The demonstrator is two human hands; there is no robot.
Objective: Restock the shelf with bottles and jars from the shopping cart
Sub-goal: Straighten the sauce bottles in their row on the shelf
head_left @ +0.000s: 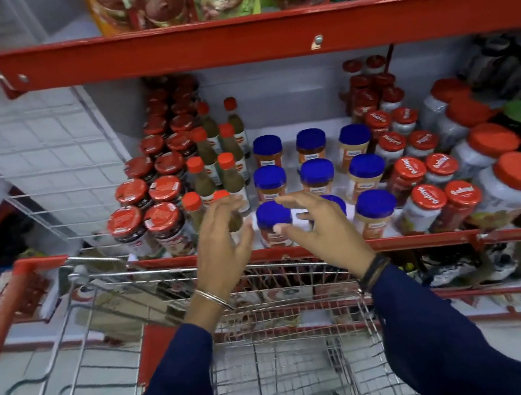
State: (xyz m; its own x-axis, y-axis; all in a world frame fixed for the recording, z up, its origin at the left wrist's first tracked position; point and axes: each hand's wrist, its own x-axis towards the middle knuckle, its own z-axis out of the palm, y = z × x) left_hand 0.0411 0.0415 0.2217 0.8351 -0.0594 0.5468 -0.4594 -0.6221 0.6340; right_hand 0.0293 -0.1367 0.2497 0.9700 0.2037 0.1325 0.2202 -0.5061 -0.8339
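Blue-lidded jars stand in three rows on the red-edged shelf [433, 238]; the front-left blue-lidded jar [273, 219] sits between my two hands. My left hand [224, 238] hovers open just left of it, in front of an orange-capped sauce bottle [230, 181]. My right hand [319, 221] is open too, fingers spread over the front middle jar, whose lid is mostly hidden. Neither hand holds anything. Below my arms is the wire shopping cart [285, 384]; its visible basket floor shows no bottles or jars.
Red-lidded dark jars [154, 195] fill the shelf's left end, red-lidded jars [421, 169] and large white tubs [511, 184] the right. A red shelf [258, 35] with pouches hangs overhead. A white wire panel [48, 165] stands left. The cart's red handle [4, 312] runs at lower left.
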